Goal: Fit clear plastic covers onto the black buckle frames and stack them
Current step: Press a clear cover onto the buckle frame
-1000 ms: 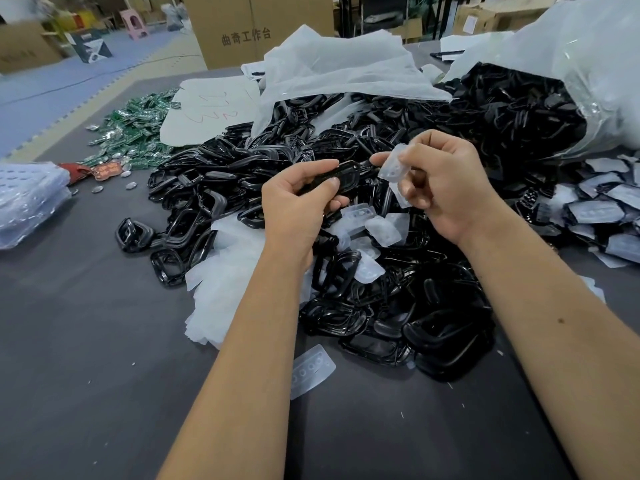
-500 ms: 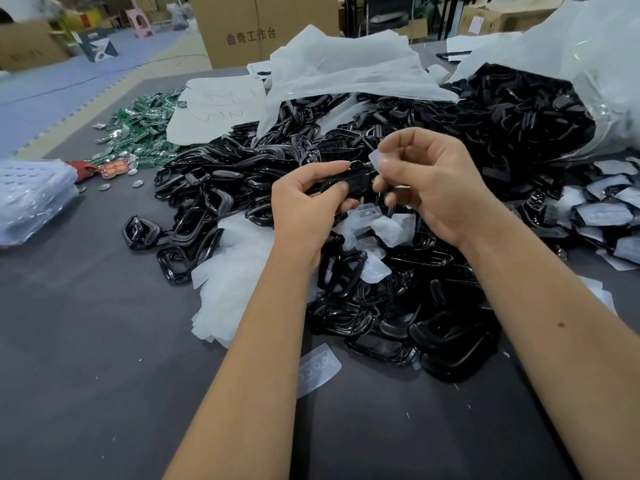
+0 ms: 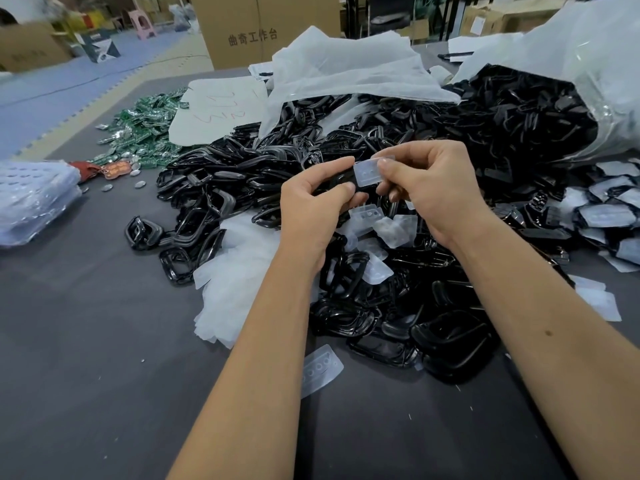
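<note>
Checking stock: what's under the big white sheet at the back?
Black buckle frames spill out from under the white sheet. How far that pile runs beneath it is hidden.

Dark grey cloth-covered surface [image 3: 86, 341], blue interlocking foam-mat floor [image 3: 52, 109] beyond it, tall brown cardboard box [image 3: 263, 29] with printed characters, pink plastic stool [image 3: 142, 24] — blurred — far back

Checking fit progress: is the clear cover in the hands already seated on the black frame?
Cannot tell. The clear cover, pinched by the right hand, lies against the black frame the left hand holds.
</note>
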The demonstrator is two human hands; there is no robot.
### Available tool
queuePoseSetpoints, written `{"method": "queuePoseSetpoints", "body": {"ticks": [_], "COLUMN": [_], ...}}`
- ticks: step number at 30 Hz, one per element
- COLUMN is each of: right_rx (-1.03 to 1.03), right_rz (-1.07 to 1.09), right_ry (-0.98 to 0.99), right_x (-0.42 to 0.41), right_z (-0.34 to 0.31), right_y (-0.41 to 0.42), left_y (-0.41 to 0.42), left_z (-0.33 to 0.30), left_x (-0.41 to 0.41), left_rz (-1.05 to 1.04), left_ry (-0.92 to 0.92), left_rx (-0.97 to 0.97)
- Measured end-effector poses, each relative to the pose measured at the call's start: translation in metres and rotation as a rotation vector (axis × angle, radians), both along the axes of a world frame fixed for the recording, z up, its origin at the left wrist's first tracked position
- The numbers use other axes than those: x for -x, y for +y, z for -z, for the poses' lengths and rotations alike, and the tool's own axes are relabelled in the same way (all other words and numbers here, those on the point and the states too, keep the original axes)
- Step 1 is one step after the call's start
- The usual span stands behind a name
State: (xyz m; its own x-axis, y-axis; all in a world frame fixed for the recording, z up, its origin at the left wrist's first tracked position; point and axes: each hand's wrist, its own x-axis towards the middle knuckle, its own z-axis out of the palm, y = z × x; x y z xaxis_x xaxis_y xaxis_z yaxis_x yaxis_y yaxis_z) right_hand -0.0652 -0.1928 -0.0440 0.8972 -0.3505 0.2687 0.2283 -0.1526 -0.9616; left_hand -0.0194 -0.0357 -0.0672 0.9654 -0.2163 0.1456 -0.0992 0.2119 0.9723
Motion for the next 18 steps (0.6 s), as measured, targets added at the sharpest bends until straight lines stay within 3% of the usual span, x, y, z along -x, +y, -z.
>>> {"method": "queuePoseSetpoints", "body": {"ticks": [18], "right_rx": [0.041], "right_rz": [0.192], "right_ry": [0.084], "right_x": [-0.0027], "right_z": [0.0043], "right_y": [0.0089], "left_y": [-0.0003], "left_z": [-0.0008], "left_x": [0.0052], "left_rz": [0.065], "left_ry": [-0.148], "left_rx": [-0.152]}}
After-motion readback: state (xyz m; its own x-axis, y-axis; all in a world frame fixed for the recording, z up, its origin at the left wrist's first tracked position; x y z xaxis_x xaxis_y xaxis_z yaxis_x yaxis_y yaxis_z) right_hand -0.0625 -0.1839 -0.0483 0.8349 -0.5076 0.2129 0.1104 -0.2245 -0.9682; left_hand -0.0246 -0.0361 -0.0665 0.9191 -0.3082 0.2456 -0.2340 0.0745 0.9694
